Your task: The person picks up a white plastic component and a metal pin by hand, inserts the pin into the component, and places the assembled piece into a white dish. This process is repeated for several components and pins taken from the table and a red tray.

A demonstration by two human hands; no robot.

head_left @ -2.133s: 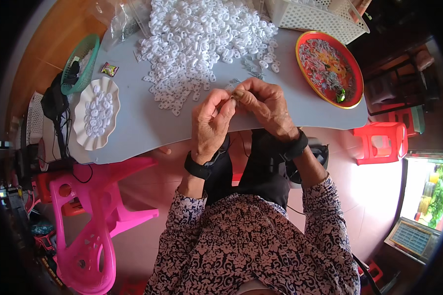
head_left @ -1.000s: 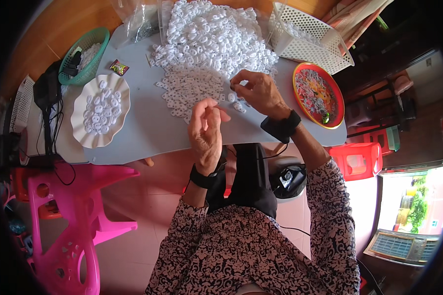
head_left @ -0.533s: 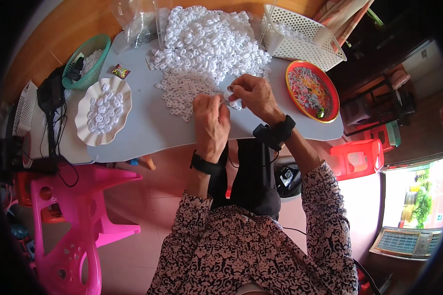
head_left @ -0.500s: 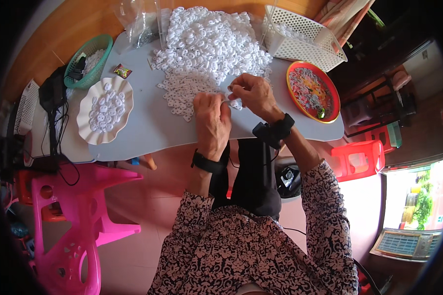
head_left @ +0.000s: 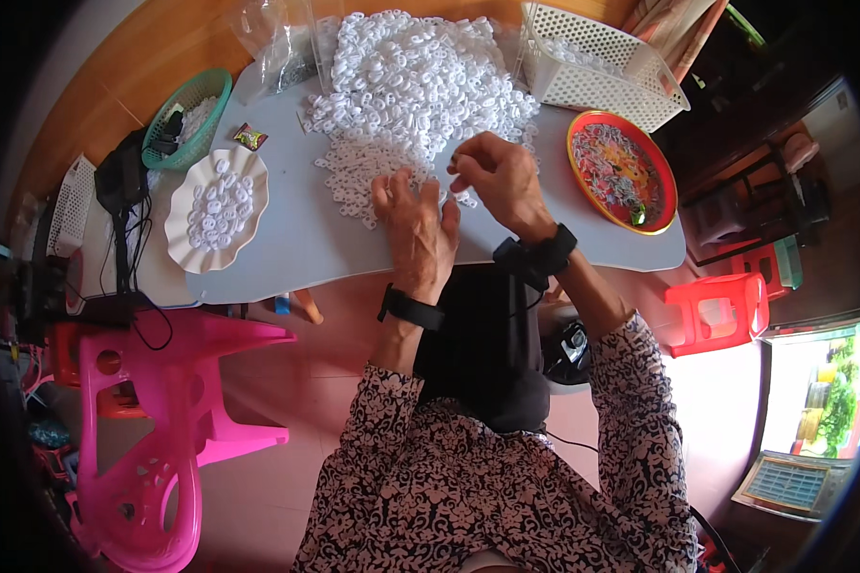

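Note:
A large heap of small white oval plastic pieces (head_left: pixel 420 81) covers the far middle of the table, and a thinner spread of smaller white pieces (head_left: pixel 354 177) lies on its near side. My left hand (head_left: pixel 420 239) is open, fingers spread and slightly bent, at the near right edge of that spread. Just to its right, my right hand (head_left: pixel 508 181) is raised with thumb and fingers pinched together; what they hold, if anything, is too small to tell. A few white pieces (head_left: pixel 465 199) lie between the two hands. Both wrists wear black bands.
At the left, a wavy-edged dish (head_left: pixel 180 224) holds white pieces, beside a green basket (head_left: pixel 201 148) and a small wrapped packet (head_left: pixel 249 137). A red bowl (head_left: pixel 670 196) with small mixed pieces and a white perforated basket (head_left: pixel 631 100) stand right. A pink chair (head_left: pixel 167 401) is lower left.
My left hand's fingers have spread apart, and my right hand has drawn a little away from it. The whole view has shifted slightly.

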